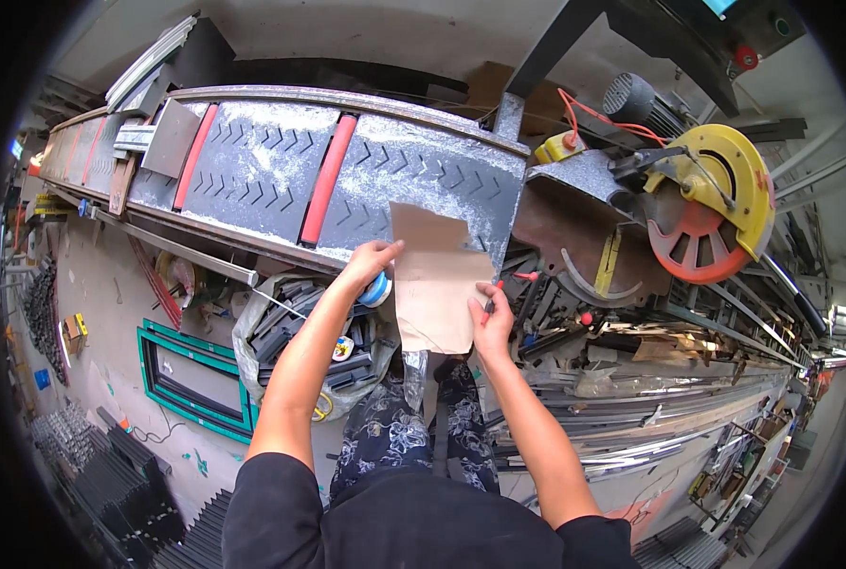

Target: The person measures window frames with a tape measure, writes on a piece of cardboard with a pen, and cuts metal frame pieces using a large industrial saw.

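A brown piece of cardboard (432, 294), with a fold across its upper part, is in front of my body at the near edge of the long grey machine bed. My left hand (375, 261) pinches its left edge near the fold. My right hand (492, 321) is closed around a slim red-and-black pen (489, 307) and rests against the cardboard's right edge. Just below my left hand is a blue-and-white round thing (375, 289), partly hidden by my wrist.
The machine bed (423, 171) has red cross bars and white dust. A cut-off saw (712, 204) with a yellow guard stands at right. Beside my left forearm sits a sack of dark offcuts (281, 332); teal-edged frames (195, 379) lie farther left. Metal bars (622, 417) are piled at right.
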A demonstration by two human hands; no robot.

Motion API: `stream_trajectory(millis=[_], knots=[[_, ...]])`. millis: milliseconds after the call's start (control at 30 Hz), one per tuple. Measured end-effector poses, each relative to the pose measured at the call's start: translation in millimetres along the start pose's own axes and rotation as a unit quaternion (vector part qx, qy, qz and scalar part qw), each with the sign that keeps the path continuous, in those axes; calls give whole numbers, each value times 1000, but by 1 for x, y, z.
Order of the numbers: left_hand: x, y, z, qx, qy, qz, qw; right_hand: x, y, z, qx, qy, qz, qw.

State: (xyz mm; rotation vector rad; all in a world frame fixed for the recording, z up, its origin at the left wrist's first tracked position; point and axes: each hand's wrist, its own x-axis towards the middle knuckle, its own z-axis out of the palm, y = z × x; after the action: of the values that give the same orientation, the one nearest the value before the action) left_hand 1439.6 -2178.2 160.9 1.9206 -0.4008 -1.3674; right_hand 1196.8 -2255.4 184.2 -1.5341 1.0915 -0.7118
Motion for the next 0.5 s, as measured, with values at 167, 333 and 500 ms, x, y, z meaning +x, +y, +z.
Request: stream_trajectory(millis=[167, 333, 500], knots=[[-39, 3, -5, 120, 177, 9, 977, 23, 37, 30, -6, 18, 122, 992], [-58, 4, -3, 32, 90, 17, 995, 35, 34, 32, -179, 28, 137, 974], [-35, 16, 16, 127, 133, 68, 981, 41, 1, 5, -433, -50, -19, 900]])
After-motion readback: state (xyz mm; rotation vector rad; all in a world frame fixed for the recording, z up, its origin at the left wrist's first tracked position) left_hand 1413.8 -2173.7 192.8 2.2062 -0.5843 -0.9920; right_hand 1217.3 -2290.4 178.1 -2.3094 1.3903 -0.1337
